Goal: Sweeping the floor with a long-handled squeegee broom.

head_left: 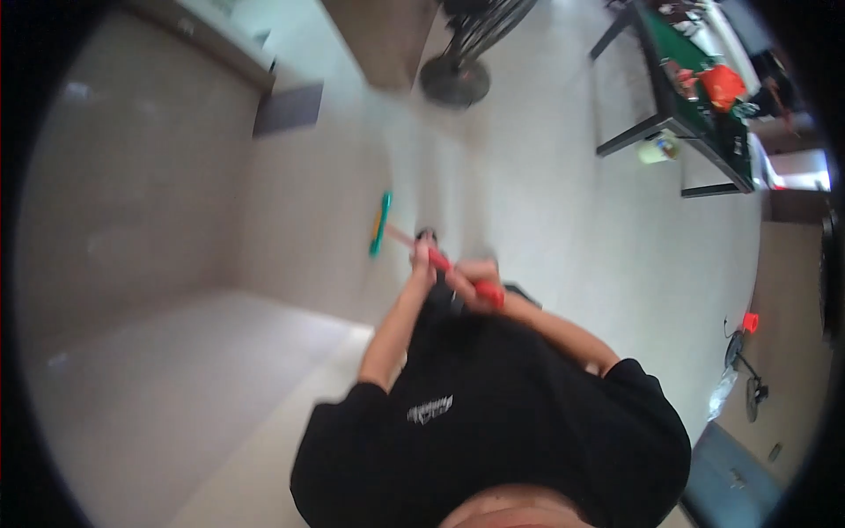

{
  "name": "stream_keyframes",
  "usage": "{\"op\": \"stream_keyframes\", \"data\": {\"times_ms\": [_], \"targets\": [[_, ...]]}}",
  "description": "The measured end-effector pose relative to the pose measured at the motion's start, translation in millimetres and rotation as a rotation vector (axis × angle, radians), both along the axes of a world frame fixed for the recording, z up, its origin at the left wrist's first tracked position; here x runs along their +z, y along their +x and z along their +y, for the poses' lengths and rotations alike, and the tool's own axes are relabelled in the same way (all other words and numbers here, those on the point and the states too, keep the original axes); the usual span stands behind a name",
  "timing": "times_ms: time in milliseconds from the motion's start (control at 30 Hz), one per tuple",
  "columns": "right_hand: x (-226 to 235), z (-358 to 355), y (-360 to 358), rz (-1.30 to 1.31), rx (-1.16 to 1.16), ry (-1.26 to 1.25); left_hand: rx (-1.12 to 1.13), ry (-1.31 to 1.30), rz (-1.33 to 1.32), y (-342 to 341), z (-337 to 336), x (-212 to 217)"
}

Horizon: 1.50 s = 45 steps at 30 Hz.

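Note:
Both my hands are closed around the red pole of a mop (439, 259). My left hand (423, 261) grips lower down, nearer the head. My right hand (468, 280) wraps the pole close to its top end, in front of my black shirt. The mop's narrow green head (386, 209) has a yellow strip along one side and is at the floor, ahead and to the left, near the wall. The pole slants from there up toward me. One dark shoe shows in part by my left hand.
A pale wall (150, 194) runs along the left, with a grey mat (289, 110) further ahead. A standing fan (454, 81) is at the far middle. At the far right stands a green-topped table (664, 40) with clutter, a pale bucket (657, 150) beside it. Another fan (734, 350) is at right.

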State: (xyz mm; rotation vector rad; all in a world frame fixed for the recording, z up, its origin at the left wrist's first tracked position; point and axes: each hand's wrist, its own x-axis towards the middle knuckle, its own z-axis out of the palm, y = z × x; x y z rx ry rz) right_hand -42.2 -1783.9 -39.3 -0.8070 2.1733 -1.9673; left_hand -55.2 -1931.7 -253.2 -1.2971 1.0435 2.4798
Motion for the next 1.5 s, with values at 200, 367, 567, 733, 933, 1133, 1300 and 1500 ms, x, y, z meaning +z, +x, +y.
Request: {"op": "stream_keyframes", "data": {"times_ms": [200, 367, 567, 733, 933, 1133, 1300, 1500], "targets": [[4.0, -68.1, -62.2, 0.118, -0.026, -0.179, -0.204, -0.2, -0.166, -91.4, -73.4, 68.6], [-12.3, -159.3, -122.8, 0.182, -0.019, -0.281, 0.026, -0.299, -0.137, -178.7, -170.9, 37.8], [-83.7, -188.9, -236.6, 0.121, -0.242, -0.112, -0.102, -0.634, 0.691, -255.6, -114.0, 256.4], [-120.6, -203.8, -249.2, -0.07, -0.382, -0.06, -0.277, 0.354, 1.62, -178.5, -111.8, 428.6], [-113.2, -148.9, -240.7, -0.118, -0.352, 0.014, -0.179, 0.219, 1.393, -91.4, -73.4, 451.4], [-122.1, -85.4, -174.2, -0.125, -0.413, -0.005, -0.389, 0.286, 1.331, -41.2, -37.6, 452.4], [-125.2, -45.8, -113.7, -0.068, -0.34, 0.002, -0.576, 0.327, 1.27, -16.3, -12.1, 450.2], [-113.9, -23.2, -36.6, -0.032, -0.36, -0.041, -0.803, 0.385, 1.193, -1.1, -3.6, 446.3]]}}
